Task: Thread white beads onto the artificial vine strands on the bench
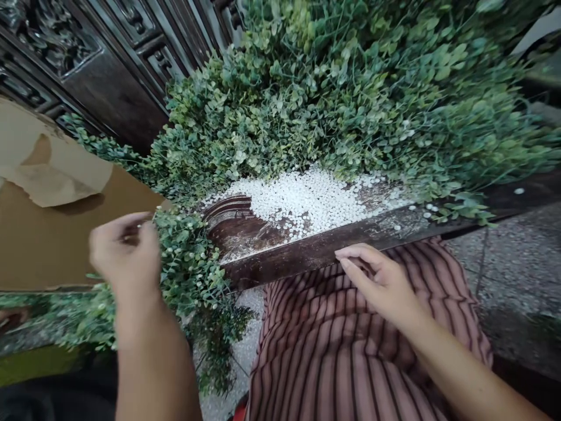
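Observation:
My left hand (125,251) is raised at the left with its fingers curled into a pinch, slightly blurred. It is right beside a leafy green artificial plant sprig (188,257); whether the fingertips grip it or something small, I cannot tell. Over the striped cloth on my lap, my right hand (381,280) has thumb and forefinger nearly together at the tips, close to the front edge of a dark wooden ledge (289,260). Anything between those fingertips is too small to make out. A pile of small white round pieces (307,199) lies on the ledge, just beyond my right hand.
Dense artificial foliage (307,111) heaps up behind the white pieces. Brown cardboard (56,240) with torn paper is at the left. Dark carved wood (105,76) rises behind. A few white pieces lie scattered to the right. Striped cloth (342,351) covers my lap.

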A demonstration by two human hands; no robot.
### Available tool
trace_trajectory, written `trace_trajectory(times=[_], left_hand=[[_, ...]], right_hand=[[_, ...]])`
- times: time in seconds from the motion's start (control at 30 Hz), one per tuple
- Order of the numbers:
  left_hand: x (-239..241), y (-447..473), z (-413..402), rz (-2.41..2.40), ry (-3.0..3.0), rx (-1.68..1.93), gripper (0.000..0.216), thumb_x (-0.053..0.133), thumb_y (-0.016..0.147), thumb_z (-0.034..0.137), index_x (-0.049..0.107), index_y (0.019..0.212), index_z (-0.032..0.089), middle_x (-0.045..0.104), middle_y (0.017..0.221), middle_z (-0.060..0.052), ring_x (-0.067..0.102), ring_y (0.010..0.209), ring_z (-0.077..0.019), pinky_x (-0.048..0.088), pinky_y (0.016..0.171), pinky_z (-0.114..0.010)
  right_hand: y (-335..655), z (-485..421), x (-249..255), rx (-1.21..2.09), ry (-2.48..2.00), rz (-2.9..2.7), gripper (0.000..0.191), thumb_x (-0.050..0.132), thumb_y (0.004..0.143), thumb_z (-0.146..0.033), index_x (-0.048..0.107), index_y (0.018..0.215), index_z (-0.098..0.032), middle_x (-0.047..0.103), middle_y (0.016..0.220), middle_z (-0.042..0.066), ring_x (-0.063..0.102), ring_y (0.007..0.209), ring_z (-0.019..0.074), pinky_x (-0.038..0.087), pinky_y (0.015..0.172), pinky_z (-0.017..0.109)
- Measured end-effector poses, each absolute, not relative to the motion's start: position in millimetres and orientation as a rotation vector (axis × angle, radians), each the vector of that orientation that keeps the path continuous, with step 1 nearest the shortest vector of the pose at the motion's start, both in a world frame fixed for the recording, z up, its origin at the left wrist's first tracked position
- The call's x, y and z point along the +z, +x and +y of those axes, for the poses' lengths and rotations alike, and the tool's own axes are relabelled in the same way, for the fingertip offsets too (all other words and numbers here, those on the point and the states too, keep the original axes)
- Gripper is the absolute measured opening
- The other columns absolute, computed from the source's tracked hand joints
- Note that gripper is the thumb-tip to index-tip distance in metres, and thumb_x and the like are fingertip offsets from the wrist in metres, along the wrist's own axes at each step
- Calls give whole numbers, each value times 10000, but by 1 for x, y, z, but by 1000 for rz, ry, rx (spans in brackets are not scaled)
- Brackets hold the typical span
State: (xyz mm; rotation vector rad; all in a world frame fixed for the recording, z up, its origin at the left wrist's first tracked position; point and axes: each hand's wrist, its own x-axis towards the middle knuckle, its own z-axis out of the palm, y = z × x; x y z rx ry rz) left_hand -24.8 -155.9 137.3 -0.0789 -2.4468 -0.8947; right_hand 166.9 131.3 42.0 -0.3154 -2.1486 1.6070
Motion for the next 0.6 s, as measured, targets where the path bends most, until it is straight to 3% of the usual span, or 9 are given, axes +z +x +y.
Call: trace_trajectory(times=[0.03,0.13,0.27,0.4,0.5,0.6], left_hand=[[125,-29,-130,-2421,-145,-870,203,573,707,269,682,854,182,649,802,-17,554,734,-181,438,758,-349],[84,-37,-44,-2607,-577,-1072,165,567,722,273,689,788,183,664,832,-53,588,805,-187,446,799,-331],[45,-39,60,-2761,-786,-1334,218,604,714,278,682,897,188,649,931,-85,593,720,-173,459,740,-310],[35,-39,133,-2822,-743,-1372,418,723,608,283,651,994,143,623,1011,-151,592,873,-248,430,833,-351],[34,-43,166,-2915,-642,-1432,329,731,588,263,661,872,113,637,936,-165,580,915,-286,419,831,-368],[35,-49,179,-2941,-501,-1612,180,647,665,246,649,793,119,652,810,-109,596,785,-230,432,757,-334]], right_hand=[[166,130,43,1591,-301,-2166,119,554,816,-260,643,840,-185,629,806,49,607,756,152,528,682,262],[166,132,46,1552,-274,-2215,113,533,829,-234,635,846,-187,621,801,44,597,753,147,517,683,259],[170,141,46,1508,-314,-2252,114,521,838,-227,627,847,-187,622,808,47,598,766,153,506,679,261],[174,150,45,1487,-372,-2243,123,515,839,-233,629,832,-186,628,796,53,606,763,165,505,656,263],[177,156,46,1489,-396,-2232,139,507,844,-244,632,823,-185,628,786,51,606,748,163,507,662,263],[179,162,46,1508,-418,-2232,154,499,851,-252,635,826,-182,627,796,48,605,765,155,503,697,254]])
